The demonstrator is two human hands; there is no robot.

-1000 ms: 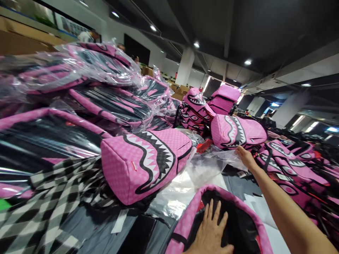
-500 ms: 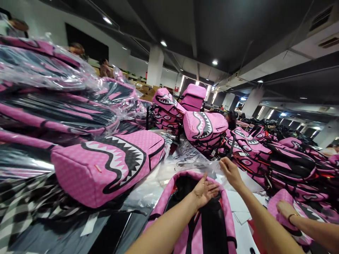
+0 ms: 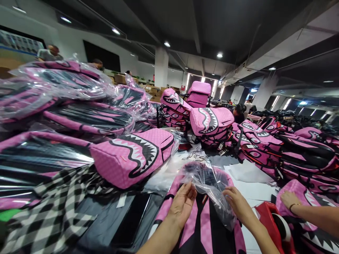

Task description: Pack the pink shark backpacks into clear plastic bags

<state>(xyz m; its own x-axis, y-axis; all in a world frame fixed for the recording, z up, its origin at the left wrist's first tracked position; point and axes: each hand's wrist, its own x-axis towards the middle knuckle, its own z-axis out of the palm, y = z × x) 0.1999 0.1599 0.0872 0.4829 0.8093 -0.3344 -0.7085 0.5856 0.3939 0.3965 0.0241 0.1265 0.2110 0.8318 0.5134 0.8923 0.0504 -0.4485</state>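
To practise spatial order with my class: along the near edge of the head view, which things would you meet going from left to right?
Black-and-white checked cloth, flat black rectangular slab, pink-and-black fabric backpack, red tape dispenser.

A white pillar (image 3: 161,65) meets a dark ceiling (image 3: 177,17) dotted with bright lamps (image 3: 166,44)

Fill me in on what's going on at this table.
Someone's left hand and right hand are at a clear plastic bag draped over the top end of a pink-and-black backpack; its lower part is uncovered. To the right, another person's hand is on a second pink backpack. Plastic-wrapped backpacks are heaped on the left.
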